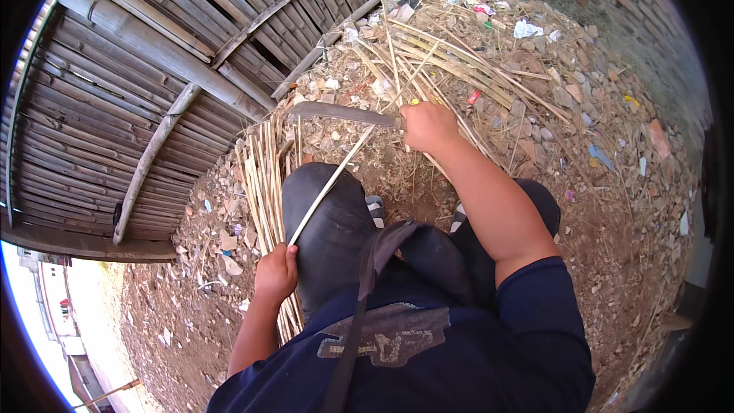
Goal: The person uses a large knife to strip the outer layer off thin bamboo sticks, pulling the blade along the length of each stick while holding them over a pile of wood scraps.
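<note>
My left hand (pixel 276 274) is closed round the lower end of a thin pale bamboo strip (pixel 329 186), which slants up across my left knee. In my right hand (pixel 430 128) is a long knife (pixel 340 112) with a dark, slightly curved blade pointing left. The strip's far end meets the lower edge of the blade, or lies just below it; I cannot tell if they touch. A bundle of pale strips (pixel 262 183) lies on the ground along my left leg, partly behind my left hand. My right fingers hide the knife's handle.
Longer bamboo strips (pixel 459 69) lie crosswise on the ground ahead. A bamboo-pole wall (pixel 138 53) leans at the left, and a brick wall (pixel 612 0) stands at the far right. Litter (pixel 527 28) and stones cover the dirt. My dark-clad knees (pixel 325 206) frame the workspace.
</note>
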### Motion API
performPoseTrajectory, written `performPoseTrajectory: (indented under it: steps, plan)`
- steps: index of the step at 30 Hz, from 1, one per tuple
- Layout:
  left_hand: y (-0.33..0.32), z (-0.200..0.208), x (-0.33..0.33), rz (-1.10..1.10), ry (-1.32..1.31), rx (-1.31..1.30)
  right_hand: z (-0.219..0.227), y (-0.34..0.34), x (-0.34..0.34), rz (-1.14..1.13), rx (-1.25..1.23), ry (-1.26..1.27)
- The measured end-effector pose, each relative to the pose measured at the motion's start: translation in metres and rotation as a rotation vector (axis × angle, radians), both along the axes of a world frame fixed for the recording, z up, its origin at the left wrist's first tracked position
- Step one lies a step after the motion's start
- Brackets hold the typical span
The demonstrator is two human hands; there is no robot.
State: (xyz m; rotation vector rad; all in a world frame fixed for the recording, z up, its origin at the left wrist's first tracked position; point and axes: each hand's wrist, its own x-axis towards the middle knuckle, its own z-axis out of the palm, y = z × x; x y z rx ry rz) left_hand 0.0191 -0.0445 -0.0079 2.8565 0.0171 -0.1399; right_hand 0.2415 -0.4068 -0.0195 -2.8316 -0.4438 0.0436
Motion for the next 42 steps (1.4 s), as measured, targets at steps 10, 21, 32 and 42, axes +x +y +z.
performPoseTrajectory:
  steps: [10, 21, 32, 42]
  plan:
    - [0.003, 0.0, 0.005, -0.008, 0.018, -0.088, 0.017, -0.013, -0.003, -0.108, 0.159, 0.092]
    - [0.005, -0.004, -0.002, 0.028, 0.021, 0.047, 0.041, 0.023, -0.026, 0.299, -0.064, 0.093]
    - [-0.002, -0.004, 0.003, -0.008, 0.0, -0.03, 0.026, -0.014, 0.002, -0.133, 0.126, 0.18]
    - [-0.001, -0.015, -0.002, 0.019, -0.051, -0.029, 0.047, 0.028, -0.036, 0.309, -0.034, 0.132]
